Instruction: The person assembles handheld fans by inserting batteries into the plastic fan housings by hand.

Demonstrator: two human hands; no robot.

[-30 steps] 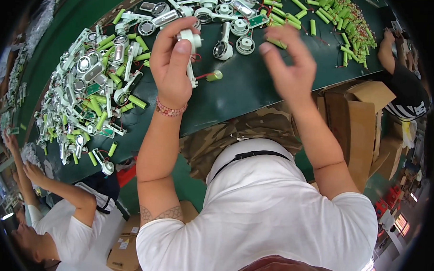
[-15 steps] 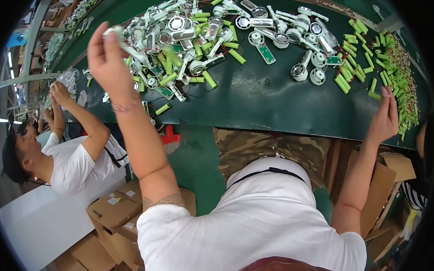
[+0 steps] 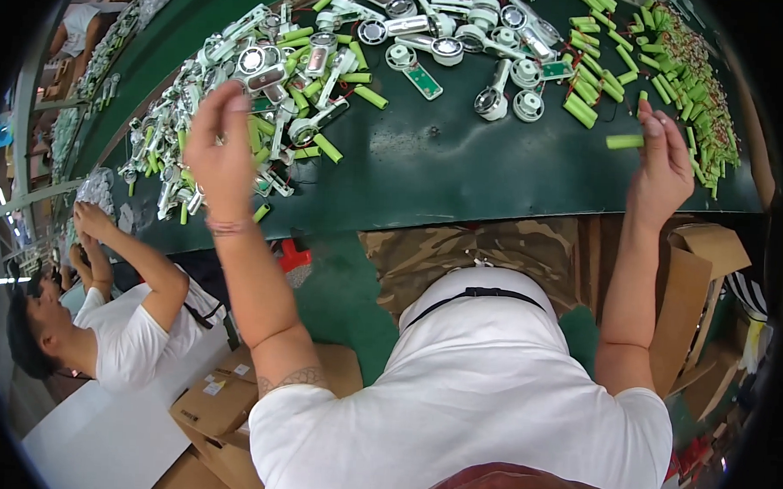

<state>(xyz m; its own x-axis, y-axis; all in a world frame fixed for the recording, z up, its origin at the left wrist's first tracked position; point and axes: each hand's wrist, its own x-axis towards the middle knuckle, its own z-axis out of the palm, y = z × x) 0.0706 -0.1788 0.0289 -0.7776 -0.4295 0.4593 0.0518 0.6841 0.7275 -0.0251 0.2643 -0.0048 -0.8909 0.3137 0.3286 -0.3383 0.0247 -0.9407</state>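
Note:
My right hand (image 3: 660, 172) pinches a green cylindrical battery (image 3: 623, 142) at one end, just above the table's right part. The battery points left, clear of the tabletop. My left hand (image 3: 218, 156) is raised over the near side of a pile of white handheld fan parts (image 3: 260, 61). Its fingers look slightly apart and a little blurred, and I see nothing held in them. Green batteries and thin wires lie mixed into that pile, and some parts show a green circuit board (image 3: 425, 82).
At the right edge lies a large heap of green batteries (image 3: 694, 91) with red wires. More fan parts (image 3: 527, 104) sit mid-table on the dark green tabletop (image 3: 446, 173). Cardboard boxes (image 3: 222, 394) stand behind on the left. A person (image 3: 130, 330) works on my left.
The white part in my left hand is no longer seen there; that hand has come down and right. My right hand now holds up a battery. The whole view has shifted.

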